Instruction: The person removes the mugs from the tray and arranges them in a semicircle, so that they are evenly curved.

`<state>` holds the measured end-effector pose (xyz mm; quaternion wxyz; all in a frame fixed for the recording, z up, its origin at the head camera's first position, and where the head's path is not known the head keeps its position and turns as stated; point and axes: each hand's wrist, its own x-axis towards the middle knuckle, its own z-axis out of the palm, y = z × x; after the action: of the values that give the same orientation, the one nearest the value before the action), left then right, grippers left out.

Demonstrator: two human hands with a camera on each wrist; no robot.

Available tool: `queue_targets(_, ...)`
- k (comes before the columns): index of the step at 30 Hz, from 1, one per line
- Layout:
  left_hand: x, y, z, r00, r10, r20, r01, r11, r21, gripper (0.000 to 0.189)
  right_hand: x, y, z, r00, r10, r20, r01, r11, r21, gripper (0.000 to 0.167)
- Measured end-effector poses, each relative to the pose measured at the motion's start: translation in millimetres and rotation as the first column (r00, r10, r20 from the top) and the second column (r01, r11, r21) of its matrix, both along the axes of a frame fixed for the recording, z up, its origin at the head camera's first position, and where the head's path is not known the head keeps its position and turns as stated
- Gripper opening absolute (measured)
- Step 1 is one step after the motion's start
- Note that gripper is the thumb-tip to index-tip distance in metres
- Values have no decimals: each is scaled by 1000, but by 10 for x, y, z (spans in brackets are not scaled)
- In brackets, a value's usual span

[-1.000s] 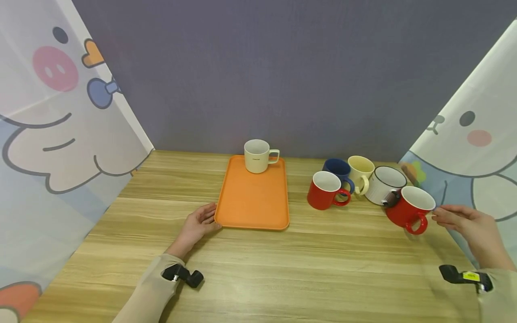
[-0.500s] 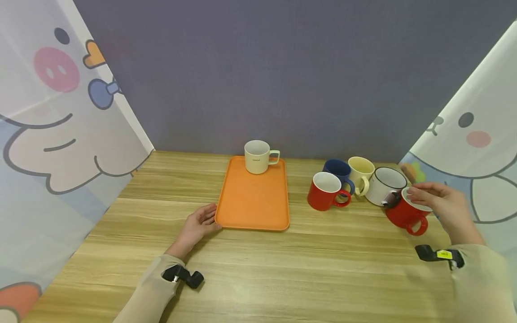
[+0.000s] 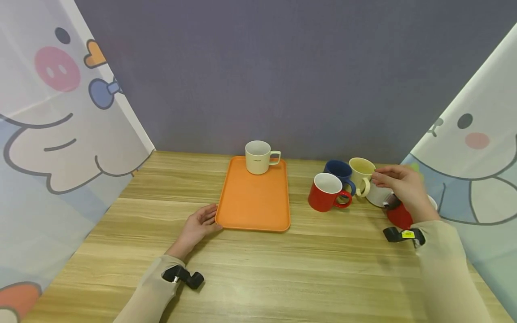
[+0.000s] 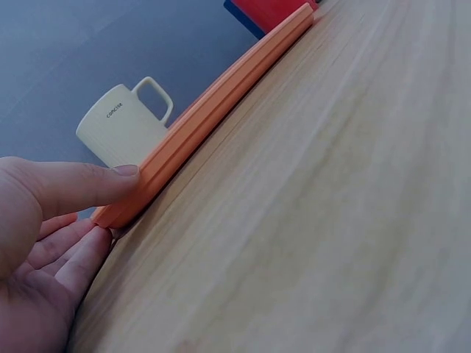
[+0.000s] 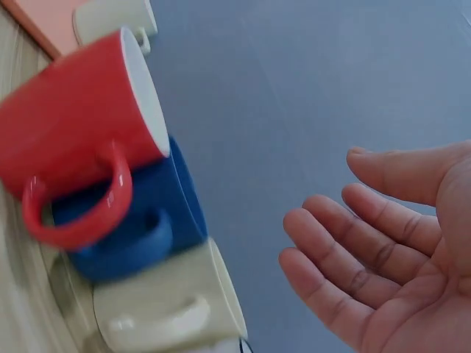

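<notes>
At the near left corner of an orange tray [image 3: 253,197], my left hand [image 3: 196,227] holds the rim. In the left wrist view the thumb [image 4: 96,184] lies against the tray's side and the fingertips touch its lower corner. A cream mug [image 3: 257,158] stands upright at the tray's back. My right hand [image 3: 404,186] hovers over the white mug [image 3: 377,196] with nothing in it, fingers apart in the right wrist view. Just left of it are a yellow mug [image 3: 361,170], a blue mug [image 3: 337,169] and a red mug [image 3: 322,197].
Another red mug [image 3: 400,217] stands behind the right wrist, partly hidden by it. A grey wall [image 3: 258,80] rises at the table's back edge. Printed curtains [image 3: 480,179] border both sides. Wooden tabletop [image 3: 282,273] spreads in front of the tray and mugs.
My right hand has moved left from beside the far-right red mug, passing over it to above the white mug. The left hand and tray stay in place.
</notes>
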<state>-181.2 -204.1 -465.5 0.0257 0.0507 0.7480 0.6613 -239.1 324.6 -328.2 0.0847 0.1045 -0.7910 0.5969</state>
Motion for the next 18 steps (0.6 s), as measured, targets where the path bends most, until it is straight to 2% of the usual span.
queue_targets(4, 3, -1, 5, 1000, 1, 4, -1, 1000, -5, 72, -96, -181, 16, 1000, -6, 13, 4, 996, 91, 7)
queue_targets(7, 4, -2, 9, 1000, 0, 6, 0, 1000, -5, 72, -157, -320, 25, 1000, -1, 19, -2, 988, 151, 26)
queue_targets(9, 6, -2, 13, 1000, 0, 6, 0, 1000, -6, 72, -195, -408, 31, 1000, 11, 23, -15, 985, 170, 33)
queue_targets(18, 6, -4, 15, 1000, -3, 7, 3, 1000, -6, 72, -354, -776, 56, 998, 40, 52, -50, 978, 202, 36)
